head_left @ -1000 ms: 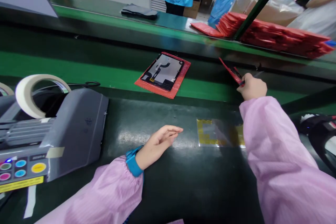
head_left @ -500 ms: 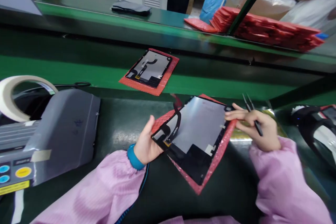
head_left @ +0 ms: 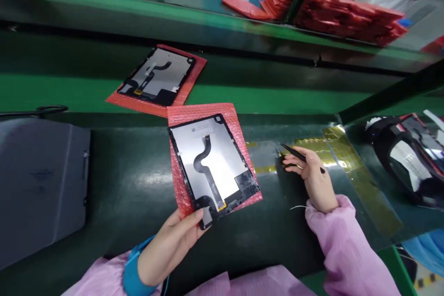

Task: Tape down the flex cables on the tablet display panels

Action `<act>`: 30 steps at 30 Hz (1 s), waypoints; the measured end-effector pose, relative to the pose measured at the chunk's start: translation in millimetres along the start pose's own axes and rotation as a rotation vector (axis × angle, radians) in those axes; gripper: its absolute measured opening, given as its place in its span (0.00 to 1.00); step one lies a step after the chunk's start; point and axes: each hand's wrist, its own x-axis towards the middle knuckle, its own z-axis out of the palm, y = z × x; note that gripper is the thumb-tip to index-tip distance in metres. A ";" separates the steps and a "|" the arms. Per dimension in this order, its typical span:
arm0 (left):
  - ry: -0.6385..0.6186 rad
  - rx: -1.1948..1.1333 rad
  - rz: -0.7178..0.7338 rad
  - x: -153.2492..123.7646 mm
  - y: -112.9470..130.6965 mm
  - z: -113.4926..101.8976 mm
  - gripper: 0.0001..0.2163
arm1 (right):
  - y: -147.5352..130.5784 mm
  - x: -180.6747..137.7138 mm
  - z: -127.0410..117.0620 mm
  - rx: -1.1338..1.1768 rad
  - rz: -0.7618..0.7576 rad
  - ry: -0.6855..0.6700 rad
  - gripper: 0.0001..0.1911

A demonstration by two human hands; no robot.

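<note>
My left hand (head_left: 173, 240) grips the near end of a tablet screen panel (head_left: 211, 162) that lies back-up on a red bubble-wrap sheet (head_left: 204, 113), with a black flex cable curving down its silver back. The thumb presses on the panel's lower edge. My right hand (head_left: 312, 175) is closed on black tweezers (head_left: 294, 152), their tips pointing left over a strip of yellow-edged film (head_left: 263, 157) on the dark worktop, just right of the panel.
A second panel on red wrap (head_left: 156, 78) lies on the green conveyor (head_left: 277, 97). A grey tape dispenser (head_left: 38, 175) stands at left. Stacked red bubble bags (head_left: 333, 9) sit on the far shelf. A black device (head_left: 409, 152) is at right. People in blue coats stand behind.
The panel on its red wrap was turned and laid flat in front of me. My right hand let go of it and moved right with the tweezers to the film strip. The view tilted down.
</note>
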 end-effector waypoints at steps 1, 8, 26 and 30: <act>-0.018 0.045 -0.050 -0.8 0.7 -3.8 0.20 | 1.8 -2.1 -2.8 -0.022 0.007 0.026 0.22; 0.075 0.350 -0.069 -8.6 16.9 -29.6 0.19 | 5.5 -0.5 -14.7 -0.168 -0.027 0.095 0.17; -0.277 1.909 1.194 2.4 59.5 -44.5 0.24 | -9.9 2.0 -11.3 -0.179 0.067 0.097 0.23; -0.461 2.117 1.174 24.4 55.6 -49.4 0.29 | -3.0 4.2 -14.4 -0.161 0.005 0.118 0.21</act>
